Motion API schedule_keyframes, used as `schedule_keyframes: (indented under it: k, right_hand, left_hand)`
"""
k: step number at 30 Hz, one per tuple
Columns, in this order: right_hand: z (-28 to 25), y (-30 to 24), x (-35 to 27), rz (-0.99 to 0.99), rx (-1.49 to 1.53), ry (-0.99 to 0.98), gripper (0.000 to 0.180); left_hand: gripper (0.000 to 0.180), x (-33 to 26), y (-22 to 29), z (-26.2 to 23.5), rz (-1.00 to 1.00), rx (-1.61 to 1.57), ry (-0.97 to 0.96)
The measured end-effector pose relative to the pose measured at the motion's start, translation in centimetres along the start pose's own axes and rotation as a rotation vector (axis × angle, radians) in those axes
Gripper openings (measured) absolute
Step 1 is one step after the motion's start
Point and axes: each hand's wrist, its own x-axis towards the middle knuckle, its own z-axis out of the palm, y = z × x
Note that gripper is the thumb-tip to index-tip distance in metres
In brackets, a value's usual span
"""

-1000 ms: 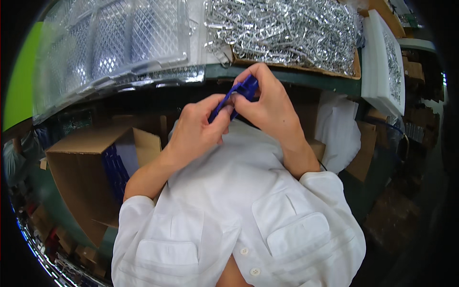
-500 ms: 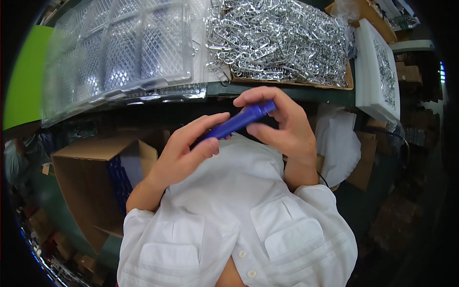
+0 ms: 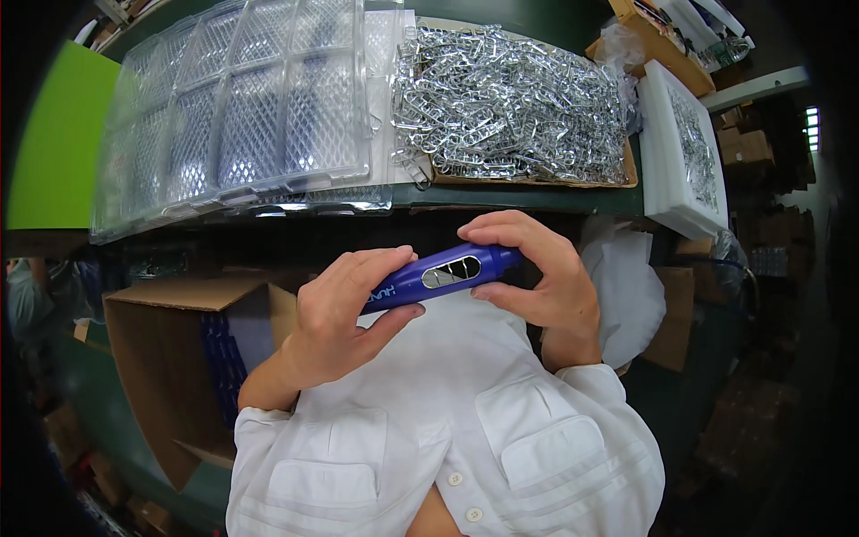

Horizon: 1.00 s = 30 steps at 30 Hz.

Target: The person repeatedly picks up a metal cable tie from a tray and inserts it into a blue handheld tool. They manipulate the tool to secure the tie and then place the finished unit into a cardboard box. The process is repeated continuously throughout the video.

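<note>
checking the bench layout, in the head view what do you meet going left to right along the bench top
green panel → stack of clear plastic trays → heap of metal clips in a cardboard tray → white foam block

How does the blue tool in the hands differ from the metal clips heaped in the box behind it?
The blue pen-shaped tool is a single piece, held off the bench between the left hand and right hand; the silver metal clips are many, lying loose in a cardboard tray. The tool is solid and rounded with a grey window; the clips are thin open wire loops. Both are elongated.
</note>
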Motion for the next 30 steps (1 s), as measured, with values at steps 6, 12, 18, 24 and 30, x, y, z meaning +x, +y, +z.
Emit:
schedule_keyframes:
  k: [6, 12, 18, 24, 30]
  right_hand:
    - [-1.8, -1.9, 2.4, -0.045, -0.302, -0.121, 0.054]
    - [-11.9, 2.0, 9.5, 0.055, -0.561, 0.454, 0.044]
    - [-19.6, 18.2, 24.4, 0.337, -0.689, 0.391, 0.053]
    - [-18.3, 27.7, 33.8, 0.323, -0.789, 0.207, 0.060]
    - [-10.5, 13.2, 30.9, 0.156, -0.633, -0.137, 0.033]
  left_hand:
    - [0.068, 1.0, -0.1, -1.0, 0.003, 0.044, -0.041]
    - [0.043, -2.5, -3.2, -4.9, -0.010, 0.212, 0.558]
    - [0.028, -11.2, -4.4, -8.5, -0.374, 0.297, 0.842]
    - [0.026, -18.5, -6.0, -8.0, -0.675, 0.385, 0.991]
    - [0.026, -31.7, -9.3, -4.1, -1.121, 0.340, 0.970]
